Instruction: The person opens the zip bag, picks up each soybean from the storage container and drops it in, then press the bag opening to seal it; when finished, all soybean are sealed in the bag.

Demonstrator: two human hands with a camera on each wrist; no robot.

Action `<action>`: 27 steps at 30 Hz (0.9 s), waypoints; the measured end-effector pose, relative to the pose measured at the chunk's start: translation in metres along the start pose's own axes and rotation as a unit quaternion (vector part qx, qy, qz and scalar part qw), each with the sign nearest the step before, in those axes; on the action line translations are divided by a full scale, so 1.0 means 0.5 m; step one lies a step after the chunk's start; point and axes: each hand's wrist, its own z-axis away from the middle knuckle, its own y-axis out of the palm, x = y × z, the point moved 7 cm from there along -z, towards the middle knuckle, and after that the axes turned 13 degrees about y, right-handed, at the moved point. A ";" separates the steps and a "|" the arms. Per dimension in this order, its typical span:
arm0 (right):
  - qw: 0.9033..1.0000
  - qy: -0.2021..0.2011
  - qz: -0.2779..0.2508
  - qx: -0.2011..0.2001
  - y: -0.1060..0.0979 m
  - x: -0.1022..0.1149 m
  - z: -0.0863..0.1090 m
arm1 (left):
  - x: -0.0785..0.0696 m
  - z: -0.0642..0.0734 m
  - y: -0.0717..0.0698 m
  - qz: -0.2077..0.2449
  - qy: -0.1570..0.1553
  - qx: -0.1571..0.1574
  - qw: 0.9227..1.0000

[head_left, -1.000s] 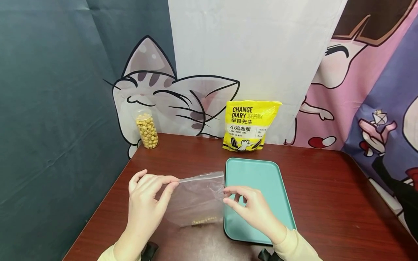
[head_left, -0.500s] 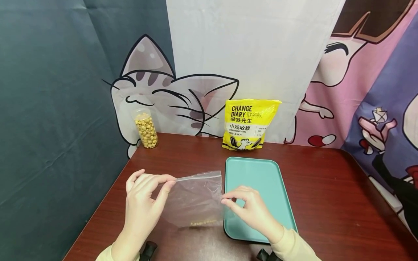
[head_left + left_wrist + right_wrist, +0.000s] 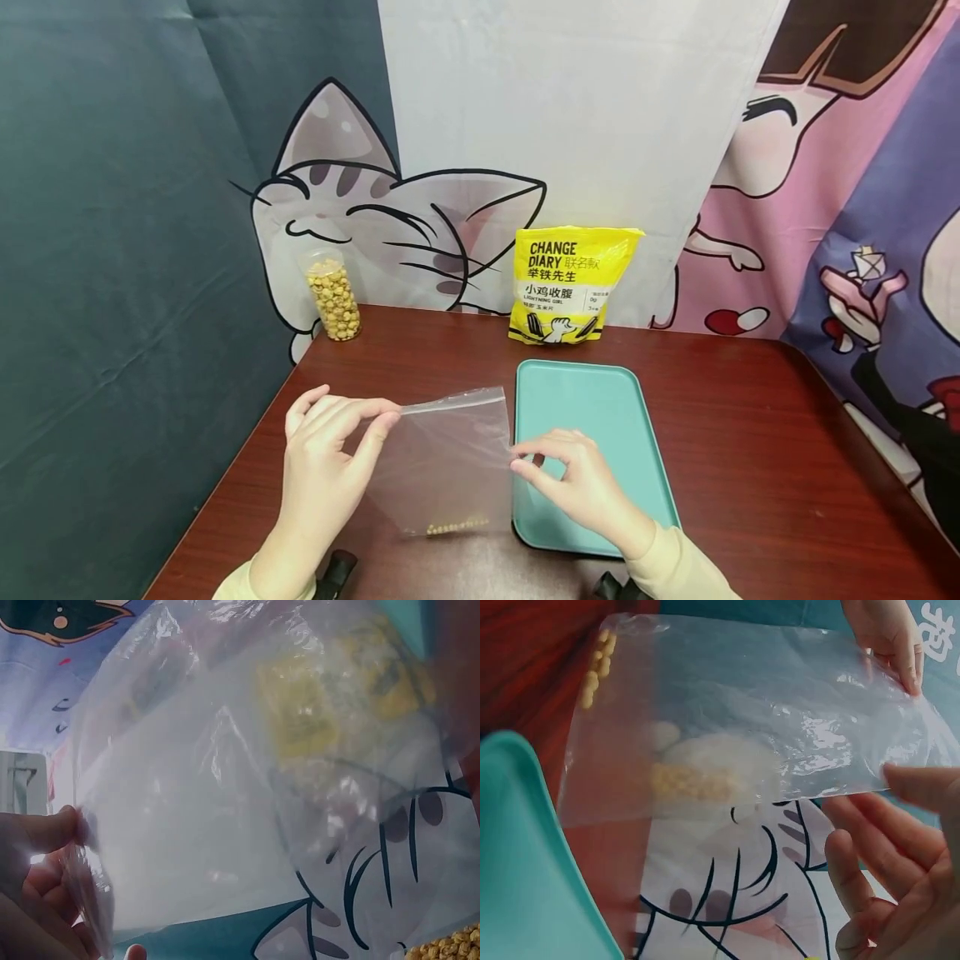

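A clear zip-top plastic bag [image 3: 450, 458] hangs over the table, with a row of small round yellow pieces [image 3: 457, 527] along its bottom. My left hand [image 3: 330, 467] pinches the bag's top left corner by the white seal strip. At the bag's right edge, my right hand [image 3: 581, 483] pinches the plastic between thumb and index finger. The right wrist view shows its thumb [image 3: 919, 784] over the edge and the other fingers curled loosely below. In the left wrist view the bag [image 3: 202, 787] spreads out before the left fingers.
A teal tray [image 3: 577, 417] lies under and beyond the right hand. Behind it stands a yellow snack pouch [image 3: 570, 287]. A clear jar of round yellow pieces [image 3: 334, 300] stands at the back left, near the printed cloth wall. The tabletop [image 3: 757, 450] is dark red-brown wood.
My right finger and thumb have come together on the bag's edge. The bag has shifted slightly left, its bottom hangs a little lower, and its plastic looks smoother. My left hand moved slightly left.
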 end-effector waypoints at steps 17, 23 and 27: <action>0.993 -0.099 -0.023 -0.067 -0.043 0.100 -0.052 | -0.018 0.002 0.003 0.012 0.042 0.047 0.998; 0.991 -0.112 -0.035 -0.069 -0.042 0.109 -0.054 | -0.025 0.002 -0.003 0.011 0.056 0.033 0.998; 0.990 -0.111 -0.042 -0.076 -0.045 0.114 -0.056 | -0.024 0.002 -0.006 0.010 0.051 0.031 0.998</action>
